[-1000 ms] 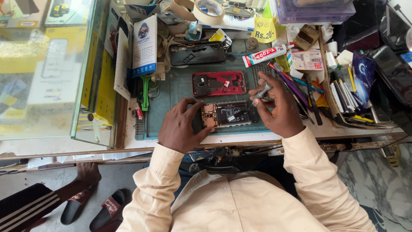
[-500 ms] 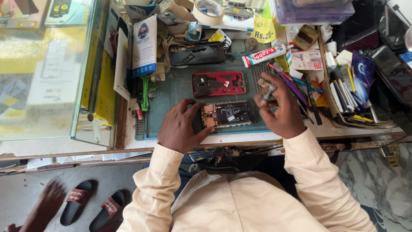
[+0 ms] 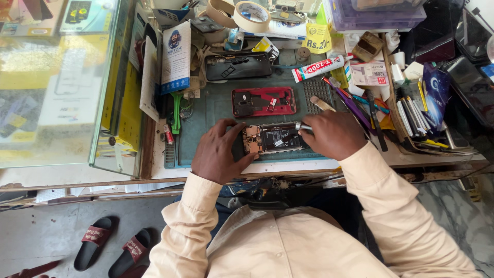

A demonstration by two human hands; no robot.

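Note:
An opened phone [image 3: 271, 138] with its circuit board and battery showing lies on a green work mat [image 3: 206, 110] at the bench's front edge. My left hand [image 3: 221, 152] presses on the phone's left end and holds it still. My right hand [image 3: 332, 135] grips a small metal-tipped screwdriver [image 3: 303, 126], whose tip rests at the phone's right end. Just behind the phone lies a red phone frame [image 3: 263, 101], and farther back a black phone back cover [image 3: 237, 65].
A glue tube [image 3: 318, 68], tape rolls [image 3: 252, 15], tweezers and pens [image 3: 355, 105] crowd the mat's right and back. A glass display counter [image 3: 62, 82] stands at the left. Stacked phones and cards fill a tray [image 3: 427, 103] on the right. Sandals [image 3: 110, 247] lie on the floor below.
My right hand came down from the tool pile with the screwdriver and brought its tip to the phone's right end. A passing foot by the sandals has gone.

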